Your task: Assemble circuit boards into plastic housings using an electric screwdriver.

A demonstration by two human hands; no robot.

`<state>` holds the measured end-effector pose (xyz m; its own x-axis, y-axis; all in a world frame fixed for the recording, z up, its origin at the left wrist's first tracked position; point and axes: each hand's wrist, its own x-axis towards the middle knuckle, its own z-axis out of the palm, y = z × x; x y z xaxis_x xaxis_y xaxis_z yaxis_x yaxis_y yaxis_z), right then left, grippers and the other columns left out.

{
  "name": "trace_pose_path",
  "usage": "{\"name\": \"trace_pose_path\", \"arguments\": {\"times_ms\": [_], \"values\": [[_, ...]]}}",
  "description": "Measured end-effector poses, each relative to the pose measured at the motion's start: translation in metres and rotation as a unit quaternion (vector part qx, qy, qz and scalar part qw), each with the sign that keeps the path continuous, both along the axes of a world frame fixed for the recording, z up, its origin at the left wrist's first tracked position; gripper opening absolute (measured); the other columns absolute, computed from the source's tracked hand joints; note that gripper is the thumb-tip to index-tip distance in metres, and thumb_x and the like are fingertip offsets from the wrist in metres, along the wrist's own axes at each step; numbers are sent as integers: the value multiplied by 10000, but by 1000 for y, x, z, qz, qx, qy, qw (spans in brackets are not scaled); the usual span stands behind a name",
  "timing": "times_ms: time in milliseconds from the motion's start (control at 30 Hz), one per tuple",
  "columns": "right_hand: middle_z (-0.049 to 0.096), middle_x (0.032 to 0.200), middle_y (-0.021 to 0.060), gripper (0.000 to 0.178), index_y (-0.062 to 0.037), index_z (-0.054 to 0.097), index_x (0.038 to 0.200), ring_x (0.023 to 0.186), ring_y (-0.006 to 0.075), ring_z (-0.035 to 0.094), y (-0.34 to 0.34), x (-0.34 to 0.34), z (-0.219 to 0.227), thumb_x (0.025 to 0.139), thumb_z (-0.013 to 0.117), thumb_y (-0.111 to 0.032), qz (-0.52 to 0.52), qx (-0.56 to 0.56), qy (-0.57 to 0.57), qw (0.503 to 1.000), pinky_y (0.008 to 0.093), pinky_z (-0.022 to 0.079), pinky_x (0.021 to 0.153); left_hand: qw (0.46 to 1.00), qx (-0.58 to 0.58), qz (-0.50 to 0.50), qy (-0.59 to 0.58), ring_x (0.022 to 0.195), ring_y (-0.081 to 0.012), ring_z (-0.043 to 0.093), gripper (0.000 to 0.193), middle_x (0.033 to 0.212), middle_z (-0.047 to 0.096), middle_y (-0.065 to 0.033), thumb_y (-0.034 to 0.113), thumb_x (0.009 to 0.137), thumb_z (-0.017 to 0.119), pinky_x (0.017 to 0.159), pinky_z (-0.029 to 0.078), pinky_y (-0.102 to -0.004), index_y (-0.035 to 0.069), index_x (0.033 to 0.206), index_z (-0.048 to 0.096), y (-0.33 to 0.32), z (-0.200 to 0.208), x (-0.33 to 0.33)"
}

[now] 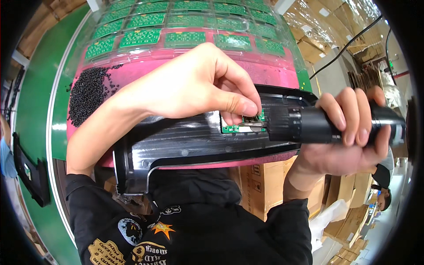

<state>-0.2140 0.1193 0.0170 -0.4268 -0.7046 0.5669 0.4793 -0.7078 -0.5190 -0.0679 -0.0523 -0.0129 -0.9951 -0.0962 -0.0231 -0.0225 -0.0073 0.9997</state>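
My right hand [353,123] is wrapped round a black electric screwdriver [287,124], held nearly level with its tip pointing left. The metal bit reaches over a small green circuit board [232,130], which sits inside a long, glossy black plastic housing [176,143]. My left hand [198,84] comes over the housing from the left, thumb and fingers pinched together at the board beside the bit. Whatever lies between those fingertips is hidden. The bit's very end is also hard to see, close to the fingers.
Small black screws [90,90] lie heaped on the pink mat [276,75] at the left. Clear plastic trays [185,49] hold several green boards at the back. Another black housing [28,172] rests on the green surface far left. Cardboard boxes [260,187] stand below right; a person [383,198] is beyond.
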Motion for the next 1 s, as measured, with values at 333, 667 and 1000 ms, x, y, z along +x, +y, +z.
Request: {"name": "trace_pose_path", "arguments": {"times_ms": [333, 667, 1000], "values": [[513, 612, -59, 378, -84, 488, 1076, 524, 59, 474, 22, 6, -3, 779, 690, -202, -106, -42, 98, 989, 265, 427, 648, 972, -233, 17, 40, 759, -159, 689, 128, 822, 721, -88, 49, 830, 754, 715, 538, -275, -16, 936, 725, 14, -19, 7], [521, 612, -50, 398, -83, 482, 1093, 518, 75, 480, 16, 13, -13, 801, 684, -262, -119, -30, 147, 981, 268, 425, 601, 940, -306, 46, 147, 738, -212, 685, 174, 799, 687, -96, 54, 781, 790, 671, 543, -318, -25, 876, 668, 25, -31, 8], [530, 627, -38, 413, -81, 473, 1094, 538, 88, 490, 26, -3, -13, 797, 687, -272, -96, -9, 158, 983, 277, 419, 636, 940, -329, 34, 83, 813, -259, 690, 239, 850, 682, -123, -56, 782, 714, 715, 544, -349, -9, 1004, 640, 22, -36, 8]]}}
